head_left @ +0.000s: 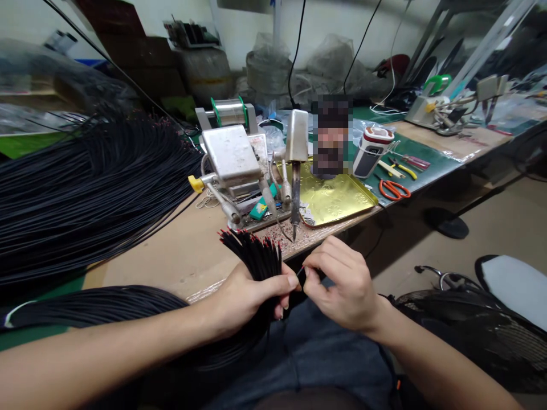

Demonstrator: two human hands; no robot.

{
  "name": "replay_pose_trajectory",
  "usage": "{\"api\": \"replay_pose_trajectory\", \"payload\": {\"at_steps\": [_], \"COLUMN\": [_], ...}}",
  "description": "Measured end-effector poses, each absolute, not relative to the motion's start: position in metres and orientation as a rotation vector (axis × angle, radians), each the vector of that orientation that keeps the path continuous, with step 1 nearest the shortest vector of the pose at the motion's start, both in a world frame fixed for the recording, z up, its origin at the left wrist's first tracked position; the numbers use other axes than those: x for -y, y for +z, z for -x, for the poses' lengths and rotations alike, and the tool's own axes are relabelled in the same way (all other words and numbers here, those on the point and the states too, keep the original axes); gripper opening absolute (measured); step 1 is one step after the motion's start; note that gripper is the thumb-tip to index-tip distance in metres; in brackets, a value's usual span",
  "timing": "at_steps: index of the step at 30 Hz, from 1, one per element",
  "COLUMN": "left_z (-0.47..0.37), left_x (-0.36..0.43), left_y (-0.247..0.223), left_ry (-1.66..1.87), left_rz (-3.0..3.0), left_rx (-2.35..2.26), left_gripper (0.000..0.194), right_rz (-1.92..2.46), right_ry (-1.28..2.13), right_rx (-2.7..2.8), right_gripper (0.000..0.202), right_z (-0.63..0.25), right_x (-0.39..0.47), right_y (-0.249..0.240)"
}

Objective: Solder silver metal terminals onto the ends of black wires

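Observation:
My left hand [260, 290] is wrapped round a bundle of black cables [256, 253] whose red-tipped ends fan out above the thumb. Just right of it, my right hand [339, 282] pinches the red end of a single thin cable [301, 272] between thumb and forefinger. Beyond the bundle, a soldering iron [295, 199] points down from its holder, its tip over small scraps on the table. To its left stands a metal soldering machine [233, 154] with a solder wire spool [229, 112] on top.
A large heap of black cables [98, 182] covers the left of the table [171, 262]. Behind the iron lies a gold tray [337, 196]. Orange-handled scissors [394, 190], yellow-handled pliers [404, 169] and a white-and-grey device [372, 152] are further right. A second machine [444, 111] stands at the back right.

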State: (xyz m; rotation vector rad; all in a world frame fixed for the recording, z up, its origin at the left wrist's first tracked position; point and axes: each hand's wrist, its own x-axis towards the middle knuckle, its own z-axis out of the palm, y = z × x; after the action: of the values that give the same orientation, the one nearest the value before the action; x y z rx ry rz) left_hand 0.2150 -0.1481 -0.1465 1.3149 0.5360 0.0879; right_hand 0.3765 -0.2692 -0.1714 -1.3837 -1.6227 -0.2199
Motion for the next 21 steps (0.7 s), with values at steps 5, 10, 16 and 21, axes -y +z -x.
{"api": "replay_pose_trajectory", "payload": {"at_steps": [5,10,16,21], "left_z": [-0.213,-0.213,-0.216,-0.216], "left_x": [0.147,0.150,0.151,0.148], "left_y": [-0.148,-0.145,-0.145,-0.142], "left_ry": [0.061,0.111,0.139,0.096], "left_rz": [-1.289,-1.307,-1.331,-1.356], "left_rx": [-0.518,-0.586,-0.604,-0.594], "left_gripper": [0.034,0.039,0.040,0.041], "right_rz": [1.434,1.513,1.583,1.545], "right_ry": [-0.385,-0.077,0.149,0.635], "right_rx": [1.532,1.529,1.430,1.282], "right_gripper": [0.016,0.012,0.010,0.009], "right_z": [-0.389,-0.392,-0.392,-0.391], "right_x": [0.267,0.270,0.270,0.272], "right_y": [-0.168,-0.166,-0.170,-0.156]}}
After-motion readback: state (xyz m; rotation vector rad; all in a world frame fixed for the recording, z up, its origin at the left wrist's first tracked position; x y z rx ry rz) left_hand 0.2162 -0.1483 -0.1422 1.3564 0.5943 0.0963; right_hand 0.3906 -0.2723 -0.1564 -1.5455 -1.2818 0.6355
